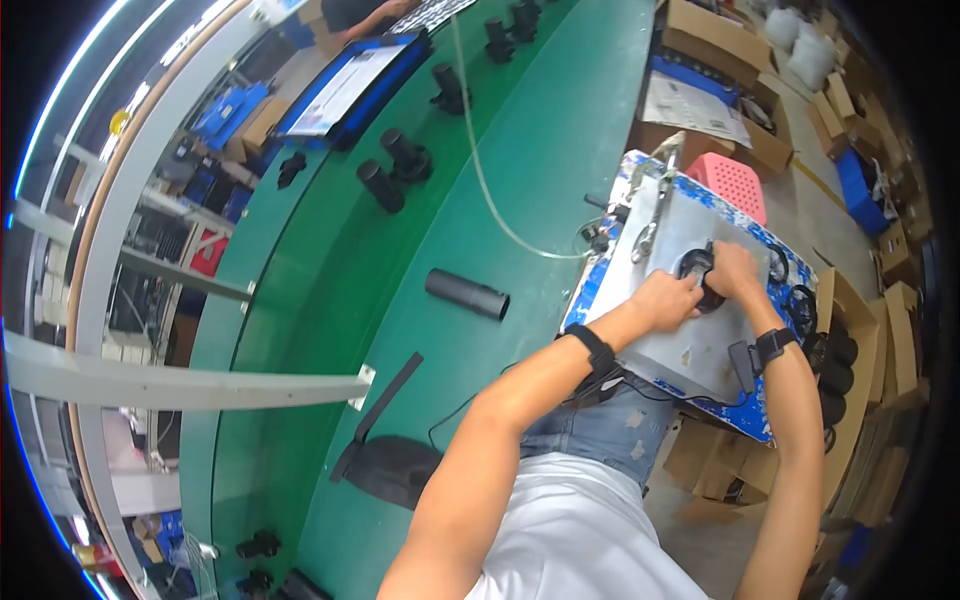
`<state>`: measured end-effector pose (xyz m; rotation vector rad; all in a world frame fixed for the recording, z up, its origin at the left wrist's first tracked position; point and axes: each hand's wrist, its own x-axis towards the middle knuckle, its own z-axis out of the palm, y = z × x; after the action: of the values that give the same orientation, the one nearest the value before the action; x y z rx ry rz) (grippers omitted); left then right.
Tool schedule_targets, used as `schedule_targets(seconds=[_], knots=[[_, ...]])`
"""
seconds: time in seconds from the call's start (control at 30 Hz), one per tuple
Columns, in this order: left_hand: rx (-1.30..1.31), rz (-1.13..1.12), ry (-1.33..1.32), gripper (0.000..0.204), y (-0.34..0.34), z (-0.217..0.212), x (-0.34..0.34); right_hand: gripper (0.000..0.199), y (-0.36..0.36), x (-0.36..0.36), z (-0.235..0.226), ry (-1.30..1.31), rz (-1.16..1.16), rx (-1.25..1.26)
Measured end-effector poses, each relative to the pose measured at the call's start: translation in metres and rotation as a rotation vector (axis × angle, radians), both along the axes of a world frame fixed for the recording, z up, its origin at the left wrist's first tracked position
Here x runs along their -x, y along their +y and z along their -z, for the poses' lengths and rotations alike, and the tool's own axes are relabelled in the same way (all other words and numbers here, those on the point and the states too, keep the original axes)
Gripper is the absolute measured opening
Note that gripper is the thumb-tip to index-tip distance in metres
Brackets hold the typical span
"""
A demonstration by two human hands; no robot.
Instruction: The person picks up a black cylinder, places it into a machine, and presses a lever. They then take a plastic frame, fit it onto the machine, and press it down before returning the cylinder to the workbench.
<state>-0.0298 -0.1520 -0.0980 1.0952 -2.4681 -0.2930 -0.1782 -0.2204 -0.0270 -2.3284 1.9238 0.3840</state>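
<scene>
Both of my hands are closed on a black round plastic part (696, 262) over a grey metal plate on the small workbench (655, 345). My left hand (668, 302) grips its near left side with bent fingers. From the right, my right hand (735, 270) wraps round its other edge, and the fingers hide much of the part. A metal lever clamp (655, 215) stands on the plate just beyond my hands. More black ring-shaped parts (800, 305) lie at the bench's right edge.
Left of me runs a green conveyor table (400, 330) with a black tube (467, 294) and several upright black fittings (405, 155). A thin clear hose (485, 190) crosses it. A pink basket (730, 185) and cardboard boxes (715, 40) stand beyond the bench. Another person's arm (375, 18) shows far off.
</scene>
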Motion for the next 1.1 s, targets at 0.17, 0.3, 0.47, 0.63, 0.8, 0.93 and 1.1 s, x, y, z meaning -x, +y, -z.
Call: schedule_targets(seconds=[0.17,0.3,0.47,0.63,0.8,0.93,1.1], knots=[[0.106,-0.077,0.070,0.026,0.006,0.005,0.001,0.036,0.000,0.003,0.003,-0.055,0.000,0.080],[0.059,-0.097,0.135,0.035,0.016,0.006,-0.009,0.038,0.000,0.039,0.048,-0.347,-0.194,0.282],[0.114,-0.153,0.537,0.027,0.083,-0.017,-0.105,0.010,0.062,0.095,0.092,-1.377,0.169,0.149],[0.456,-0.903,0.495,0.011,0.018,-0.047,-0.313,0.010,0.080,0.096,0.090,-1.396,0.220,0.288],[0.129,-1.336,-0.086,0.065,-0.053,-0.037,-0.461,0.011,0.081,0.100,0.097,-1.341,0.195,0.293],[0.035,-1.260,-0.153,0.064,-0.063,0.001,-0.493,0.012,0.086,0.095,0.096,-1.285,0.248,0.297],[-0.013,-1.266,0.004,0.057,-0.026,0.014,-0.474,0.012,0.088,0.095,0.091,-1.258,0.241,0.307]])
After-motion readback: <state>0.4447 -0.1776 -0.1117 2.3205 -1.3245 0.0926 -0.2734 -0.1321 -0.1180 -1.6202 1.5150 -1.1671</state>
